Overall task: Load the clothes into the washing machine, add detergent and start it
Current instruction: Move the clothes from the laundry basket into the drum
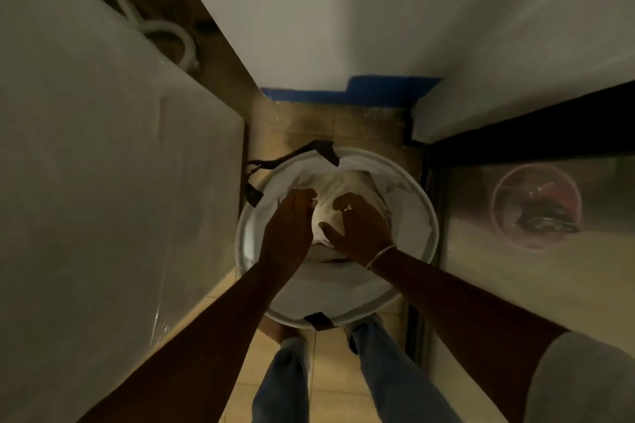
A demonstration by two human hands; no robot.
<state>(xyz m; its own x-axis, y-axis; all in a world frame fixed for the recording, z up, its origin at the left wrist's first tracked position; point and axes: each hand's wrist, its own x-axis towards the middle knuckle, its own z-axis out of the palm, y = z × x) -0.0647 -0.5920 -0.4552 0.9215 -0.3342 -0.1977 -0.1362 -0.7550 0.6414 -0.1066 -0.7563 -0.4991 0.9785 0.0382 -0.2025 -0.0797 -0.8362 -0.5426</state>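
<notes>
A round white laundry basket (426,213) with dark handle tabs stands on the tiled floor between my feet and the wall. White clothes (330,185) lie bunched inside it. Both my hands reach down into the basket. My left hand (288,230) lies flat with fairly straight fingers, its fingertips touching the left side of the bunch. My right hand (357,227), with a ring and a thin bracelet, has its fingers curled into the cloth and its thumb spread out. A white appliance top (113,182) under clear plastic film fills the left; whether it is the washing machine I cannot tell.
White walls (343,10) close the narrow space ahead, with a blue strip along the base. A glossy surface at the right holds a round clear bowl (536,206). Hoses (165,34) lie behind the appliance at upper left. My legs in jeans (285,385) stand just behind the basket.
</notes>
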